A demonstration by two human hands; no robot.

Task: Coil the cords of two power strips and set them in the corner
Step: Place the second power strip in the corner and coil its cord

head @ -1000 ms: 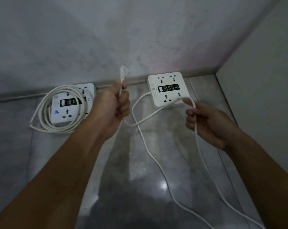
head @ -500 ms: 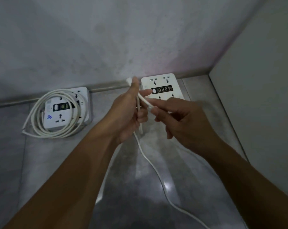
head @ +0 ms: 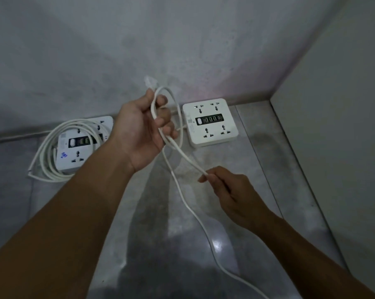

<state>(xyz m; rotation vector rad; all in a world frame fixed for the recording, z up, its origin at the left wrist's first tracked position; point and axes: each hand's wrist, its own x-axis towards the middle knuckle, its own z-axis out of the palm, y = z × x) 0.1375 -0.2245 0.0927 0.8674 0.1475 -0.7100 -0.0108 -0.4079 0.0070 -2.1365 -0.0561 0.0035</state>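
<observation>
The right hand (head: pixel 231 195), at five o'clock, pinches the loose cord (head: pixel 182 190) in closed fingers (head: pixel 207 176); it should feed slack evenly to match the first loop. The left hand (head: pixel 143 130) grips that loop and the plug (head: pixel 150 82). Half a second ago the hands met; now they are apart. The second strip (head: pixel 210 123) lies at one o'clock, the coiled strip (head: pixel 74 147) at ten.

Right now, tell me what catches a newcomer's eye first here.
The left hand is raised mid-frame, gripping a loop of white cord with the plug sticking up; the right hand pinches the same cord lower right. On the floor behind, one power strip sits uncoiled, another already wrapped.
</observation>
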